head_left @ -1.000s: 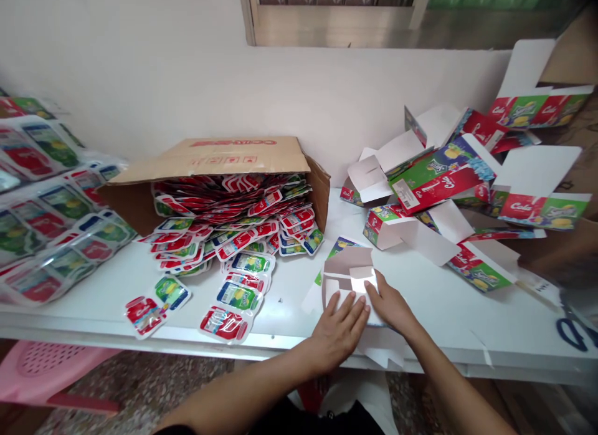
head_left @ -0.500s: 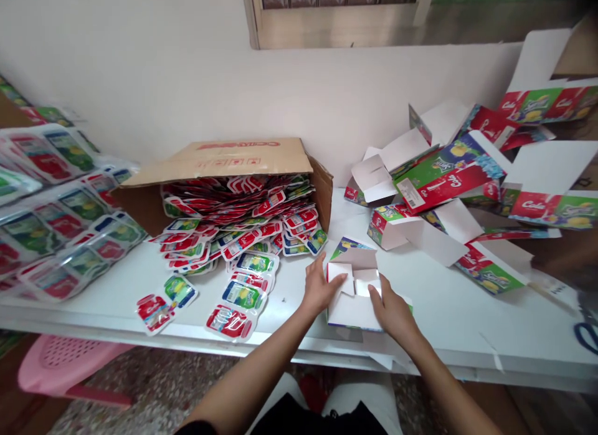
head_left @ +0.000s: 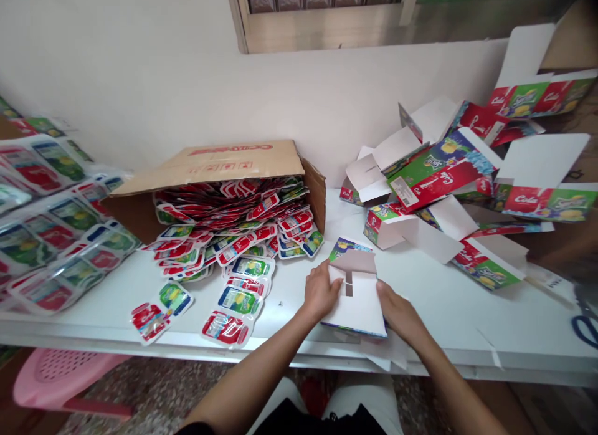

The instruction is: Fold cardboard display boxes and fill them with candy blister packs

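A small printed carton (head_left: 357, 307) with white inner flaps lies at the table's front edge, between my two hands. My left hand (head_left: 322, 291) grips its left side, thumb lying over a white flap. My right hand (head_left: 398, 307) is closed against the right side, its fingers partly hidden behind the card. The flaps overlap on top, leaving a narrow dark gap near the left thumb. One flap stands raised at the far end. Left of my hands lie bottle-shaped packets in red and green, among them a strip of packets (head_left: 239, 301).
A brown cardboard box (head_left: 224, 157) on its side spills a heap of packets. Unfolded and part-folded cartons (head_left: 439, 173) pile up at the right. Bundled packets (head_left: 60, 223) stand far left. Blue-handled scissors (head_left: 583, 329) lie at the right edge; a pink stool (head_left: 60, 379) is below.
The right-hand flap on the carton has folded down, so the larger opening is now a narrow gap. My right thumb has moved from the top to the right edge. The view has shifted slightly.
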Available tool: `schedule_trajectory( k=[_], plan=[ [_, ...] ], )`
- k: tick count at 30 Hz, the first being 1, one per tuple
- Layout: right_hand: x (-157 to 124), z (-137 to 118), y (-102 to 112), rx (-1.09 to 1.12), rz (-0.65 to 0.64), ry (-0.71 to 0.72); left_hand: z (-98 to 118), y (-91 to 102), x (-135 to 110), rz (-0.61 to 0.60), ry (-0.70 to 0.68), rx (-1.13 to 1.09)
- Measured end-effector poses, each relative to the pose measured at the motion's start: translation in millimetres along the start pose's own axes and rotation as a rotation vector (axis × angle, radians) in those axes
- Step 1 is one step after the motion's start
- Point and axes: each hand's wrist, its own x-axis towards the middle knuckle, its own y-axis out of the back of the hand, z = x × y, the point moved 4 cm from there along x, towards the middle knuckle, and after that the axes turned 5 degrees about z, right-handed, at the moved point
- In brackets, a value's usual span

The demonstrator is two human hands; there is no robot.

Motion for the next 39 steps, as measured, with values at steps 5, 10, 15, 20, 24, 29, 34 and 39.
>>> schedule_trajectory(
  k=[5, 10, 15, 20, 24, 29, 34, 39],
  plan=[
    [41, -4, 25, 0.532, -0.054, -0.061, 2, -2.9, 3, -0.034, -0.019, -0.075],
    [34, -38, 10, 0.394, -0.412, 0.224, -18, -1.5, 0, -0.093, 0.087, -0.308],
    [16, -35, -3, 0.071, -0.246, 0.367, -27, 5.6, -46, -0.094, -0.001, -0.481],
    [10, -43, -6, -0.22, -0.177, 0.465, -19, 1.4, -65, -0.105, 0.042, -0.517],
    [10, -48, -8, -0.306, -0.161, 0.407, -16, 2.4, -61, -0.097, 0.056, -0.522],
    [9, -53, -12, -0.408, -0.135, 0.361, -17, 3.4, -63, -0.095, 0.074, -0.531],
    [7, -55, -17, -0.507, -0.091, 0.399, -20, 2.6, -66, -0.108, 0.106, -0.561],
    [8, -59, -19, -0.587, -0.06, 0.439, -20, 3.5, -68, -0.093, 0.132, -0.598]
  ],
)
